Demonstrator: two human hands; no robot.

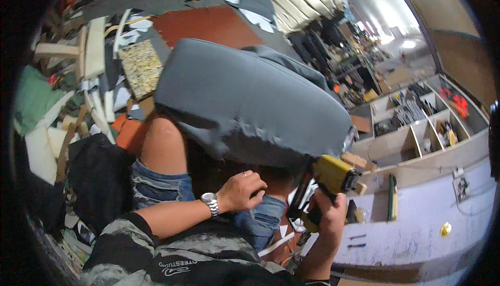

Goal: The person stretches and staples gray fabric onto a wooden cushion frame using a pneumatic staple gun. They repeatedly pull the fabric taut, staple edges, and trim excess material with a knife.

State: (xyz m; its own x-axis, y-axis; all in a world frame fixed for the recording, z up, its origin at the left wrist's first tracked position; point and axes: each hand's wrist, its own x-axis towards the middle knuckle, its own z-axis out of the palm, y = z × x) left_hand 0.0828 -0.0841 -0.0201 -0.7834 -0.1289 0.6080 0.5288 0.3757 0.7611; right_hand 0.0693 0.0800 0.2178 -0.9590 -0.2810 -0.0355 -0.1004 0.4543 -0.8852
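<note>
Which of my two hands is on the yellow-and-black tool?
Your right hand, gripping the yellow-and-black tool; the left hand, with the silver watch, is apart from it.

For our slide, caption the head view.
Right hand holding a yellow and black tool beside a grey cushion, left hand over the lap.

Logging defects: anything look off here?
Yes: the grey cover is puckered along its near edge, though most of its face looks smooth. Scraps lie jumbled at left, strips and sheets mixed, so that side looks untidy.
</note>
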